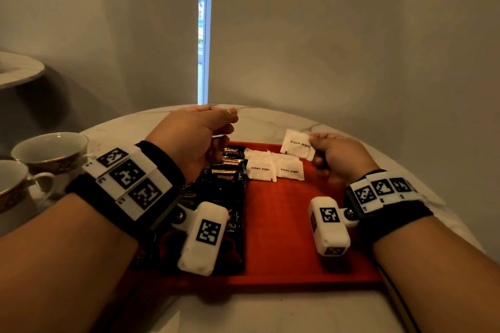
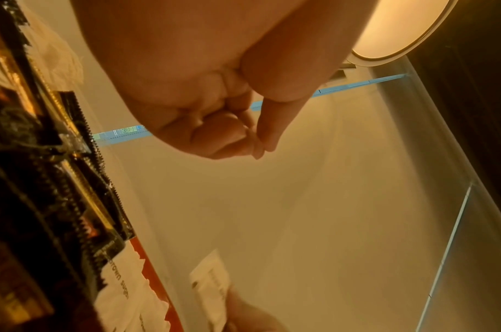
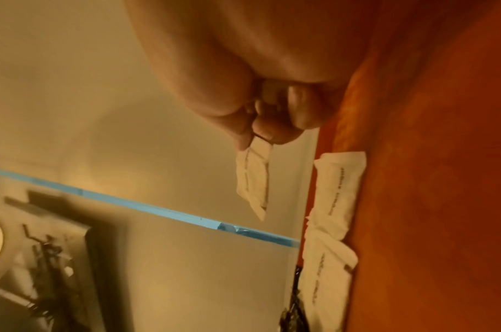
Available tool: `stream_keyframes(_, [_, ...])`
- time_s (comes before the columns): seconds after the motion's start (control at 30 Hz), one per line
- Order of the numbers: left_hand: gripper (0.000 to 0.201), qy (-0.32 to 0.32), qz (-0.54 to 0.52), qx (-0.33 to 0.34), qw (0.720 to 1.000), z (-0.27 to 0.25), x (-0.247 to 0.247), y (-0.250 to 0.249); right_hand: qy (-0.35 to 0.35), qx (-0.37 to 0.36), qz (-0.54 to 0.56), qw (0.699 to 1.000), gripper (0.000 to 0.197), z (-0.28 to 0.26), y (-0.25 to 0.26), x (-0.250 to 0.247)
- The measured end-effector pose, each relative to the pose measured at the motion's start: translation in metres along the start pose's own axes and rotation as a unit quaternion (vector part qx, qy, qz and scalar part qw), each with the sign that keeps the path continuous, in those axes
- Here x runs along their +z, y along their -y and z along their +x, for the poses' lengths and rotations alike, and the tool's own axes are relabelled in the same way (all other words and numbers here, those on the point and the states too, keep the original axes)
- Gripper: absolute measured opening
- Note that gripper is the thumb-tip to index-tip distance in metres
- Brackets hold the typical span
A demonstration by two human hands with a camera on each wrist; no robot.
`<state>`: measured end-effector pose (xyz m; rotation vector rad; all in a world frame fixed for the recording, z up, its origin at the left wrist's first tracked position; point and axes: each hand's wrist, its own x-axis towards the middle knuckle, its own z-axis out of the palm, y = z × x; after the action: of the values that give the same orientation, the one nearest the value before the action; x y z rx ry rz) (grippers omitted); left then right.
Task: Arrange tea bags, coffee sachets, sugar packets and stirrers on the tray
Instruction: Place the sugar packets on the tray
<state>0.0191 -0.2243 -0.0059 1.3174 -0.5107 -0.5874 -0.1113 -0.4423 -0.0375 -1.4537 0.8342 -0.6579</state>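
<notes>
Pinching sugar pkt (image 1: 296,143) w/ right hand (image 1: 336,158) above red tray (image 1: 284,224).

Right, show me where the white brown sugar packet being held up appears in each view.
Head: the white paper brown sugar packet is right of centre, pinched by the right hand above the red tray's far edge.
Left wrist: bottom centre, blurred.
Right wrist: centre, hanging from the fingertips.
Shared landmark: the packets lying on the tray.
</notes>
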Motion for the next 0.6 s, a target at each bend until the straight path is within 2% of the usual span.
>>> stream_keyframes(0.17, [0.012,-0.002,-0.005,-0.003,1.0,0.001,-0.002,-0.001,0.039,0.08,-0.07,0.994,0.018,0.01,-0.016,-0.003])
stream_keyframes(0.3, [0.015,-0.002,-0.002,-0.012,1.0,0.003,-0.003,-0.001,0.043,0.109,-0.091,0.989,0.02,0.011,-0.018,-0.004])
stream_keyframes(0.43, [0.012,-0.005,-0.003,-0.013,1.0,0.003,-0.002,-0.001,0.036,0.12,-0.104,0.987,0.018,0.008,-0.016,-0.002])
stream_keyframes(0.6, [0.011,-0.002,-0.003,-0.014,1.0,0.002,-0.001,0.0,0.017,0.099,-0.149,0.984,0.013,0.005,-0.015,-0.002])
